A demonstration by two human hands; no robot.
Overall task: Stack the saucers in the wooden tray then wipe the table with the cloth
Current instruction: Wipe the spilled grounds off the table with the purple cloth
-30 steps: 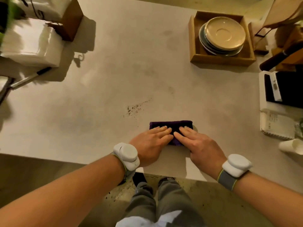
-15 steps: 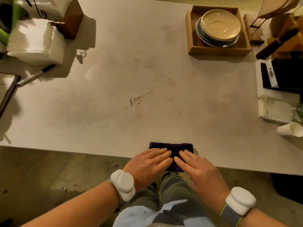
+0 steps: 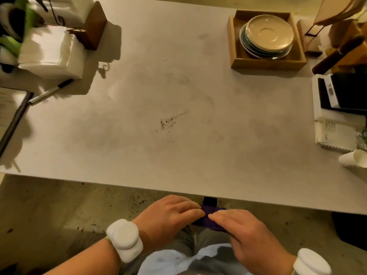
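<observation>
The person's left hand [image 3: 168, 214] and right hand [image 3: 246, 233] are below the near edge of the pale grey tabletop [image 3: 178, 86], off its surface and above the lap. Between them they hold a small dark purple cloth [image 3: 212, 218], bunched up, with the fingertips of both hands meeting over it. The left fingers [image 3: 190, 210] lie close together and curl onto the cloth's left side; the right fingers [image 3: 220, 217] are pressed together on its top. Each wrist carries a white round band.

At the far right of the tabletop sits a square wooden tray [image 3: 268, 63] holding a stack of saucers [image 3: 266, 38], a beige one on top and greenish ones beneath, slightly offset. A scatter of dark crumbs [image 3: 168, 123] lies near the middle of the tabletop, well apart from the tray. More dark specks dot the floor [image 3: 59, 205] below the table edge. A white paper cup [image 3: 352, 161] lies on its side at the right edge.
</observation>
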